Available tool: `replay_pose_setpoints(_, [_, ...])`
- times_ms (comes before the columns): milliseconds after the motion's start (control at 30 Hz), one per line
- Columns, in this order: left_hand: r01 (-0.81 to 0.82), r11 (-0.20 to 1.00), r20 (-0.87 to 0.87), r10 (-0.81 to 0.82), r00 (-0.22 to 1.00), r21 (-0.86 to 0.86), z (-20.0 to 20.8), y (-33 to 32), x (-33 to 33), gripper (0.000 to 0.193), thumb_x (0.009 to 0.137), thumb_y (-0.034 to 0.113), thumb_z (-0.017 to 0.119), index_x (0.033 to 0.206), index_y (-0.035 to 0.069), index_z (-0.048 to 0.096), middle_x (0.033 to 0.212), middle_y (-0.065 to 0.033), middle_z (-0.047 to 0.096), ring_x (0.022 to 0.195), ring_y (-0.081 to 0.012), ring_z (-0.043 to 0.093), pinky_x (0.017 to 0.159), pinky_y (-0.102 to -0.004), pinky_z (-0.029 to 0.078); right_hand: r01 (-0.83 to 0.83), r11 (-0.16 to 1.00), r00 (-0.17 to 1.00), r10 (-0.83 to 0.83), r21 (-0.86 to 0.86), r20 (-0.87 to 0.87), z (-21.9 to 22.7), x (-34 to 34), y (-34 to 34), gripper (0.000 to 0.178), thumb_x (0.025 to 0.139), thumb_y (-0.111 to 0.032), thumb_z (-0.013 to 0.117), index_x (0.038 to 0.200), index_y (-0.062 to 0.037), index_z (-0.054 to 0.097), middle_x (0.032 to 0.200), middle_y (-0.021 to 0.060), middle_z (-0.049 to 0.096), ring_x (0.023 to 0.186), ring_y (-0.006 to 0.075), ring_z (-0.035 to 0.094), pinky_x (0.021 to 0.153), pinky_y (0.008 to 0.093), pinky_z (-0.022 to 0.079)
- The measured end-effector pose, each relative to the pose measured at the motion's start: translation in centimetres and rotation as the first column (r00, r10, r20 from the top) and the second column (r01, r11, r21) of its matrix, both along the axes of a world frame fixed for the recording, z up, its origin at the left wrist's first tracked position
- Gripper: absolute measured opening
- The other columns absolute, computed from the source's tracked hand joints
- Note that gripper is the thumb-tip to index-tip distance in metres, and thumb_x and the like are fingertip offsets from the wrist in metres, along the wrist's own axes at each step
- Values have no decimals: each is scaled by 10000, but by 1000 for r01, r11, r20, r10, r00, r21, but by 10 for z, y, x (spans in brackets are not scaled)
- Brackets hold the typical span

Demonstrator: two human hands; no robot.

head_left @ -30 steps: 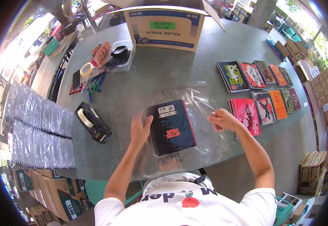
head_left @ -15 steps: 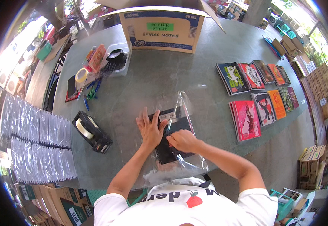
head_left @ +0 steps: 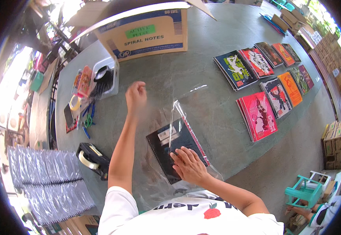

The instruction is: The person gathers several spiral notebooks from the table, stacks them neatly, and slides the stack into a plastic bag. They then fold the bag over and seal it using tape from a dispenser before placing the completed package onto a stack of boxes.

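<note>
A dark spiral notebook [head_left: 165, 148], back cover up with a white label, lies tilted on the grey-green table. Clear plastic film [head_left: 179, 107] covers part of it and spreads past its far edge. My right hand [head_left: 189, 164] rests with fingers stretched out on the film over the notebook's lower right part. Up and to the left, my left hand [head_left: 136, 96] is raised away from the notebook, its fingers curled in. Whatever those fingers hold, if anything, is hidden. A black tape dispenser [head_left: 93, 160] stands left of my left forearm.
An open cardboard box [head_left: 147, 37] stands at the back. Several spiral notebooks [head_left: 258, 115] lie in rows at right. At left are a plastic tub [head_left: 109, 82], scissors [head_left: 88, 121], and plastic-wrapped notebooks [head_left: 49, 184]. A green chair [head_left: 303, 192] and part of a person are at lower right.
My left hand has lifted off the notebook and moved up and away, its fingers now curled. My right hand has gone from curled to flat on the film. The whole view has shifted.
</note>
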State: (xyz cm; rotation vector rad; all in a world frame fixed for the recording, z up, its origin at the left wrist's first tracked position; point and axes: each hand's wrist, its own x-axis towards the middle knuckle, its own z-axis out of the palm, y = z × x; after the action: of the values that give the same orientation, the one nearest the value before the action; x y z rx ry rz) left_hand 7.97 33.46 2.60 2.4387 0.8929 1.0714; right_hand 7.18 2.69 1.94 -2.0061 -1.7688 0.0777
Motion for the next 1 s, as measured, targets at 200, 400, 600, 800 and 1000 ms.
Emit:
replay_pose_setpoints(200, [313, 923, -472, -178, 864, 225, 26, -152, 19, 558, 757, 122, 633, 1281, 161, 446, 1095, -192, 566, 1072, -294, 535, 893, -415, 425, -7, 969, 998, -7, -248, -58, 2, -1, -1, 548, 909, -384, 387, 1375, -99, 331, 1459, 152, 219, 1361, 323, 157, 1092, 446, 116])
replay_pose_setpoints(400, [49, 986, -135, -71, 988, -160, -7, 15, -5, 383, 686, -30, 506, 1040, 64, 617, 919, -147, 600, 811, -316, 587, 687, -372, 478, 7, 973, 999, -18, -231, -43, 3, -1, 2, 551, 907, -398, 390, 1381, -124, 331, 1466, 144, 210, 1369, 317, 137, 1099, 438, 79])
replay_pose_setpoints(600, [597, 741, -185, -568, 802, 309, -45, -21, 45, 180, 756, 77, 578, 924, 35, 626, 834, -132, 617, 737, -281, 597, 685, -336, 478, -1, 974, 1000, -4, -227, -20, 6, 1, 3, 543, 904, -390, 390, 1373, -120, 343, 1452, 155, 237, 1359, 324, 167, 1094, 441, 122])
replay_pose_setpoints(800, [213, 567, -339, -708, 619, -795, -28, 4, -14, 199, 818, 230, 611, 868, 37, 609, 839, -60, 639, 757, -169, 581, 721, -294, 457, 9, 979, 999, -20, -204, -51, 6, 2, 0, 541, 896, -371, 407, 1367, -111, 351, 1445, 158, 251, 1356, 325, 178, 1090, 450, 130])
replay_pose_setpoints(1000, [35, 886, -814, -440, 380, -463, -13, 6, -161, 260, 782, 237, 656, 943, 47, 583, 855, -57, 636, 782, -153, 580, 707, -282, 451, -8, 992, 1000, 7, -125, -9, 0, -4, 2, 553, 894, -379, 403, 1370, -104, 345, 1440, 161, 255, 1352, 338, 175, 1090, 456, 125])
